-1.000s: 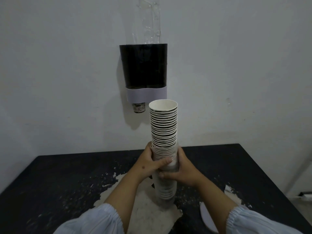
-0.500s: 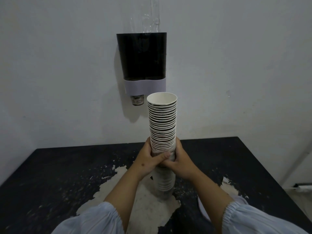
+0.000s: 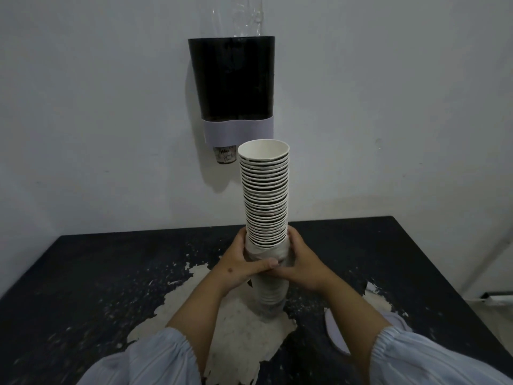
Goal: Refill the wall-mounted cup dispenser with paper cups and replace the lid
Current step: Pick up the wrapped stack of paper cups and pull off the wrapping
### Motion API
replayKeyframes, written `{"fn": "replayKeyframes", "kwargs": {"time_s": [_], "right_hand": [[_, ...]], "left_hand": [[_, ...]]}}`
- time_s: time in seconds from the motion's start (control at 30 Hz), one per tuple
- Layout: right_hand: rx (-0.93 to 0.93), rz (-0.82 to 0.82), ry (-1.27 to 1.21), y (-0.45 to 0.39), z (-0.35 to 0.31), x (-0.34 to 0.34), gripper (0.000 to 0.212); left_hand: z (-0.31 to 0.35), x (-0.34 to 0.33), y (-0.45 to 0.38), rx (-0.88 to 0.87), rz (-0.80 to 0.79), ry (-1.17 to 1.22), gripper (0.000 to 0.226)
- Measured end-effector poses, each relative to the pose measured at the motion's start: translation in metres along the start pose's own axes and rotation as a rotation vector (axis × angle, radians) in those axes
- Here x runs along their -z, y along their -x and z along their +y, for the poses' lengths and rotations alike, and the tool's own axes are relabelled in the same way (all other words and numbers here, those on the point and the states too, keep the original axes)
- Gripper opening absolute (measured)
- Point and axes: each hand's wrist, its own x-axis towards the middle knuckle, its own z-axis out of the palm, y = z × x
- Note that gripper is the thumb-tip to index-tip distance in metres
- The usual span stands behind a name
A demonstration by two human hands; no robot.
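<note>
A tall stack of white paper cups (image 3: pixel 265 195) stands upright on the table, its lower half inside a thin plastic sleeve (image 3: pixel 270 298). My left hand (image 3: pixel 241 262) and my right hand (image 3: pixel 301 263) wrap the stack at the sleeve's bunched top edge, thumbs meeting in front. On the wall behind hangs the black cup dispenser (image 3: pixel 231 79) with a pale band at its base. One printed cup (image 3: pixel 224 154) pokes out underneath. A clear tube (image 3: pixel 244 18) rises from the dispenser's open top. A white lid (image 3: pixel 334 333) lies flat on the table, partly under my right sleeve.
The black table (image 3: pixel 83 287) has a large patch of peeled, pale surface around the stack. Its right edge drops to a floor with a small dark object (image 3: pixel 497 297). A plain white wall fills the background.
The plastic sleeve has slid lower on the stack under both hands, baring more cup rims. The view tilted down a little, so the dispenser sits higher in frame.
</note>
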Motion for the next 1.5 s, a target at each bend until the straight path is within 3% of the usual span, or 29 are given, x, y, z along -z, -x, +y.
{"fn": "replayKeyframes", "kwargs": {"time_s": [0.13, 0.23, 0.43, 0.6, 0.73, 0.9, 0.97, 1.17, 1.33, 1.5], "right_hand": [[0.053, 0.035, -0.056, -0.003, -0.014, 0.009, 0.089], [0.095, 0.049, -0.056, -0.010, -0.023, 0.003, 0.086], [0.045, 0.046, -0.031, -0.006, 0.001, -0.013, 0.082], [0.001, 0.048, -0.080, -0.002, 0.020, -0.018, 0.073], [-0.058, 0.017, -0.095, 0.001, 0.031, -0.021, 0.072], [-0.158, -0.097, 0.036, 0.019, 0.055, -0.020, 0.092], [-0.167, -0.125, 0.046, 0.022, 0.053, -0.012, 0.096], [0.043, -0.011, 0.044, 0.015, 0.023, -0.002, 0.112], [0.119, 0.077, 0.017, 0.009, 0.017, -0.012, 0.103], [0.068, 0.082, 0.031, 0.002, 0.021, -0.015, 0.095]], "left_hand": [[0.010, 0.005, -0.002, -0.078, 0.068, 0.116, 0.093], [0.018, 0.004, -0.005, -0.088, 0.072, 0.108, 0.081], [-0.003, 0.001, -0.001, 0.008, 0.056, 0.051, 0.107], [-0.018, -0.008, 0.001, 0.040, 0.039, 0.053, 0.098], [-0.027, -0.011, 0.004, 0.093, 0.040, 0.042, 0.106], [-0.051, -0.017, 0.018, 0.184, -0.071, -0.138, 0.088], [-0.054, -0.016, 0.022, 0.198, -0.085, -0.162, 0.093], [-0.029, -0.007, 0.022, 0.045, -0.038, 0.029, 0.121], [0.003, -0.018, 0.016, -0.117, 0.069, 0.012, 0.111], [0.007, -0.024, 0.013, -0.095, 0.201, -0.026, 0.115]]}}
